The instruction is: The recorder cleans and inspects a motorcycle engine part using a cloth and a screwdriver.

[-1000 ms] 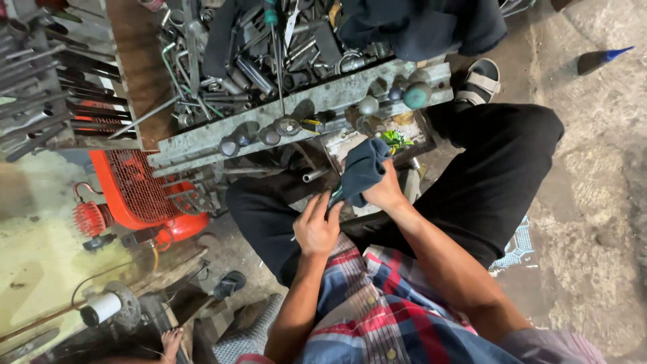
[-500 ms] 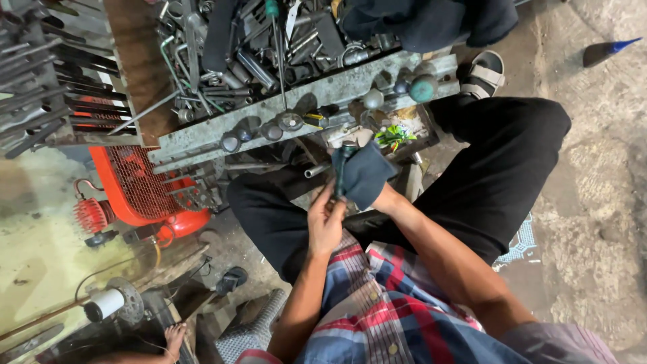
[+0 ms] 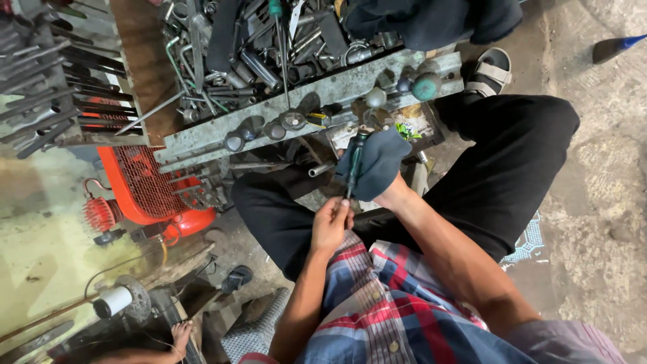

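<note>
The cloth [image 3: 381,165] over the right hand [image 3: 391,195] is matt dark blue fabric; the tool [image 3: 353,165] at its 9 o'clock has a glossy green-black plastic handle. At 12 o'clock, the bench [image 3: 202,138] edge is dull, scuffed grey metal, above it greasy steel tools [image 3: 249,47]. The floor [image 3: 600,202] is rough concrete.

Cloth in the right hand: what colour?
Dark blue cloth, wrapped around the screwdriver; clearest in the head view.

1. My shirt [image 3: 397,303]: plaid in red, blue and white, with short sleeves and small pale buttons.
2. My trousers [image 3: 512,162]: plain black.
3. My sandal [image 3: 490,71]: grey and pale straps.
4. My left hand [image 3: 330,226] and right hand [image 3: 391,192]: bare, forearms uncovered.
</note>
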